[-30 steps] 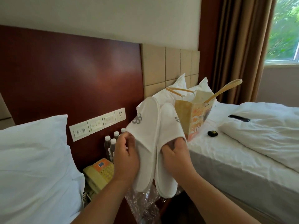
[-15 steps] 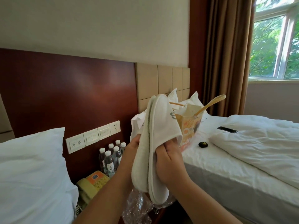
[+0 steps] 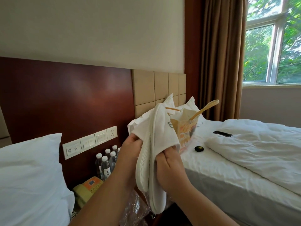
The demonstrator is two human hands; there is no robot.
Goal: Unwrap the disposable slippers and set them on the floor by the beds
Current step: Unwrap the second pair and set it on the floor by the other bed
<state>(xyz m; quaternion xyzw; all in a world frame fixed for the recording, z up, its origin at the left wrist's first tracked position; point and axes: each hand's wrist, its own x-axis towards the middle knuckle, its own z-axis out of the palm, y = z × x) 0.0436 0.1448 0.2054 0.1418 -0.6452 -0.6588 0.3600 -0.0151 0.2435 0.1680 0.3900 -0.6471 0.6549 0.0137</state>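
Note:
Two white disposable slippers are held up in front of me, pressed sole to sole and standing on end. My left hand (image 3: 130, 148) grips the left slipper (image 3: 144, 167), whose textured sole faces me. My right hand (image 3: 169, 167) grips the right slipper (image 3: 160, 131) at its upper flap, with a grey logo partly showing. Crumpled clear plastic wrap (image 3: 135, 209) lies below the slippers on the nightstand between the beds. The floor is hidden from view.
A bed (image 3: 244, 176) with white duvet is on the right, carrying an orange paper bag (image 3: 187, 132), a black remote (image 3: 222, 133) and a small dark object (image 3: 199, 148). A white pillow (image 3: 29, 176) lies left. Several water bottles (image 3: 106, 162) and a yellow phone (image 3: 86, 190) sit on the nightstand.
The slippers went from side by side with tops facing me to pressed together sole to sole. The view tilted upward and the window came into sight.

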